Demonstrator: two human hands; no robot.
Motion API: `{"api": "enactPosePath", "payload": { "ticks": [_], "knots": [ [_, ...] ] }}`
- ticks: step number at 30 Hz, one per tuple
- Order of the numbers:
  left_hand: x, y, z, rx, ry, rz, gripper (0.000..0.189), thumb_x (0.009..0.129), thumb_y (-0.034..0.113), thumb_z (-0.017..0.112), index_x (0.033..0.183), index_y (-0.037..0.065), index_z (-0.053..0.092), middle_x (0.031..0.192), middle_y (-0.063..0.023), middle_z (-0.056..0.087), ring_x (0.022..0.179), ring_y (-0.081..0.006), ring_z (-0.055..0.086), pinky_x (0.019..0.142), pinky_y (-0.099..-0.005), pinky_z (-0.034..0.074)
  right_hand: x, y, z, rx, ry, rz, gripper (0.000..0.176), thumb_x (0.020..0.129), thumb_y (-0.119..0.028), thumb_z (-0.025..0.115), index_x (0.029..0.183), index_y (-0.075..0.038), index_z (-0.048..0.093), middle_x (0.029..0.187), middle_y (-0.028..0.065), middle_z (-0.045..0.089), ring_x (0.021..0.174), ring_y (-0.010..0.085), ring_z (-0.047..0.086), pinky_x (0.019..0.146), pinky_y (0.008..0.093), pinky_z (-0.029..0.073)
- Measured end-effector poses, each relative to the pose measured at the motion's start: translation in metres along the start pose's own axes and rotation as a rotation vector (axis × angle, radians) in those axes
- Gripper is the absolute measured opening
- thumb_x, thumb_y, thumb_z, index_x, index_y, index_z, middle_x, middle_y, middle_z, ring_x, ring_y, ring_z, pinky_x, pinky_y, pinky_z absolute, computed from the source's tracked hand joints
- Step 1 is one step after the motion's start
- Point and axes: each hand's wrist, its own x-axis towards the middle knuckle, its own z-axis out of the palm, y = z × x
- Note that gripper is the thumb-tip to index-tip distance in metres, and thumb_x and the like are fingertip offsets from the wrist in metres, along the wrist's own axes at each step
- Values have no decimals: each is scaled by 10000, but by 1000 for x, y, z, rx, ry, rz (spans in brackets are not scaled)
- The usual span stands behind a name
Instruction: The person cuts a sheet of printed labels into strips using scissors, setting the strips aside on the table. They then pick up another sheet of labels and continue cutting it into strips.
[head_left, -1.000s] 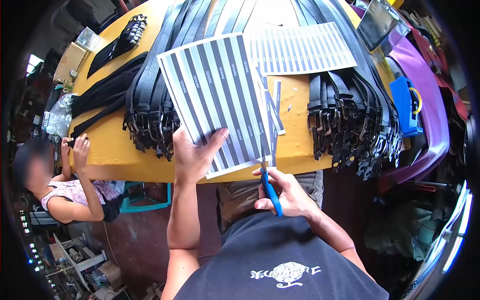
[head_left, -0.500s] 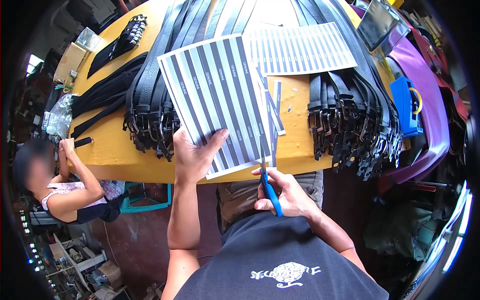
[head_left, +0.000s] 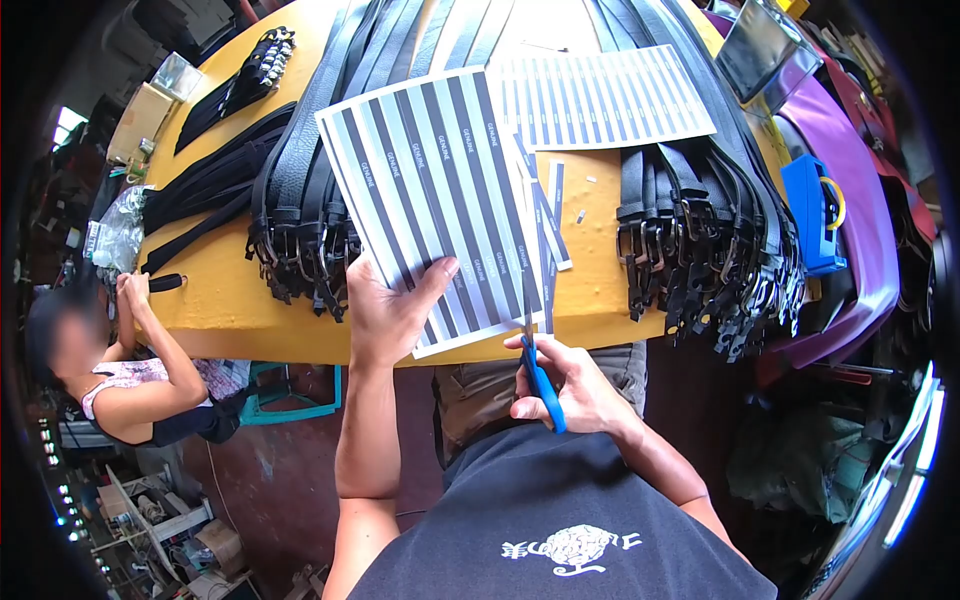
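Note:
My left hand [head_left: 395,310] grips the lower left part of a striped label sheet [head_left: 420,190] printed "GENUINE", thumb on its face and the other fingers behind it. In my right hand [head_left: 580,385] is a pair of blue-handled scissors [head_left: 543,388], the fingers closed round the handles. The blades point up at the sheet's lower right edge. Several cut label strips [head_left: 553,225] lie on the table just beyond that edge. Farther back, a second label sheet [head_left: 610,100] rests over black belts.
Black belts with buckles [head_left: 690,220] hang at the right edge of the yellow table [head_left: 590,300], and another bundle [head_left: 300,230] lies left. A blue box [head_left: 818,215] stands far right. At left a person [head_left: 150,380] sits holding a dark strap.
Almost nothing differs. The scissors and the sheet keep nearly the same position, and the seated person's hands have shifted slightly.

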Motion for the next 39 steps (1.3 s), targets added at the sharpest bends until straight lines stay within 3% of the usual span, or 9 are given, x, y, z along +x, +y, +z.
{"api": "enactPosePath", "payload": {
  "ticks": [17,23,26,32,35,39],
  "knots": [
    [-2,-2,2,-9,20,-8,163,819,-4,672,960,-69,624,841,-73,673,698,-81,617,613,-217,493,0,2,-1,-2,1,11,750,707,-406,807,1259,-25,471,686,43,580,676,121,548,683,280,445],
    [-2,-3,1,-20,34,10,145,815,-13,674,943,-62,627,818,-60,667,677,-73,603,599,-209,480,0,3,0,13,40,-3,674,711,-380,814,1206,-32,517,626,-16,430,615,75,416,595,251,373],
    [-2,-2,1,-11,45,36,141,811,-16,677,937,-58,630,811,-57,665,678,-74,602,600,-211,480,1,10,0,-27,29,-19,703,705,-352,822,1238,-32,494,651,-15,534,591,39,470,570,209,390],
    [-2,0,1,16,50,43,140,809,-19,677,934,-60,630,815,-62,666,690,-80,606,613,-219,488,2,11,0,8,40,-12,632,724,-290,815,1207,-17,511,626,-33,516,569,25,442,542,198,366],
    [-2,1,2,-12,61,28,145,808,-17,679,935,-64,630,815,-65,667,692,-83,609,617,-223,492,2,10,2,84,74,2,598,725,-308,818,1173,-22,545,562,-52,374,559,54,354,527,235,307],
    [-2,2,1,23,61,41,148,809,-10,679,936,-66,630,809,-68,668,682,-84,611,611,-222,491,3,9,-1,33,54,-6,594,730,-269,813,1183,-7,532,591,-47,502,548,20,430,523,192,353]
  ]
}}
